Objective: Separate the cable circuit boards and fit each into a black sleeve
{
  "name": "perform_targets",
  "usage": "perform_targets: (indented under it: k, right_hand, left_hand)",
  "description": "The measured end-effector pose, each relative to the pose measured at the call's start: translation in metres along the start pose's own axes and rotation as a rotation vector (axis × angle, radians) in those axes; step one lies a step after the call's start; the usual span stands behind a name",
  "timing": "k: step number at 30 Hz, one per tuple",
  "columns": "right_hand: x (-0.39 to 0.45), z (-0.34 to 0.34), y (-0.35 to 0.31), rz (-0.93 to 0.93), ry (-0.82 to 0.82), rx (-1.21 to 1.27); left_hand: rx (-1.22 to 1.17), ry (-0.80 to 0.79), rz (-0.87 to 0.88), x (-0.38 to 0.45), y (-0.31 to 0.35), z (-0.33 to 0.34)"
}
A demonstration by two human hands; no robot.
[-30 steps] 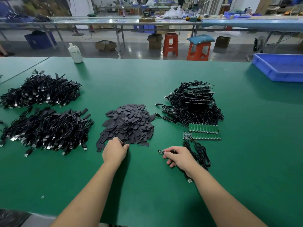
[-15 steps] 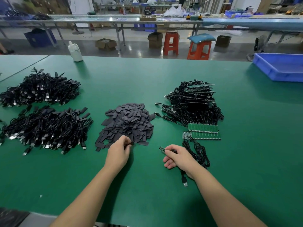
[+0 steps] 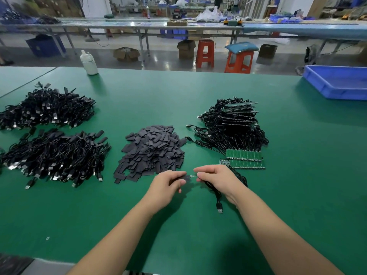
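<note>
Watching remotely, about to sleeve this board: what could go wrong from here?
1. The left hand pinches a limp black sleeve; its mouth may collapse against the board tip.
2. The right hand holds the cable, whose USB plug dangles and could snag.

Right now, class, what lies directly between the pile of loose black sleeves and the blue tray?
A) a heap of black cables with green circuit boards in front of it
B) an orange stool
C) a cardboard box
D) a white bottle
A: right of the black sleeves sits a cable heap fronted by green circuit boards, with the blue tray beyond.
</note>
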State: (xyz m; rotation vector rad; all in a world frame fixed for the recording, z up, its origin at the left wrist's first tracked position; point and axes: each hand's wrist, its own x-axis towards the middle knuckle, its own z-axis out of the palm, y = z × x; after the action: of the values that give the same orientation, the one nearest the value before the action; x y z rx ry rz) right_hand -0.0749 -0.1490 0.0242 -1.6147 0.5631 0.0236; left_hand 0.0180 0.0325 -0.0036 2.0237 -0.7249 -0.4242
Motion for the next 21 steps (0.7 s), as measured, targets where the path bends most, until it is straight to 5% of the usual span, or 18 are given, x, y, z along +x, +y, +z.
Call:
perform_targets:
  k: [10, 21]
  right_hand:
    - [-0.002, 0.000, -0.003, 0.083, 0.026, 0.230]
    - [-0.001, 0.004, 0.001, 0.094, 0.019, 0.257]
  left_hand:
    - [0.072, 0.170, 0.220, -0.007, 0.015, -0.006]
    - [0.072, 0.254, 0.244, -0.008, 0.016, -0.003]
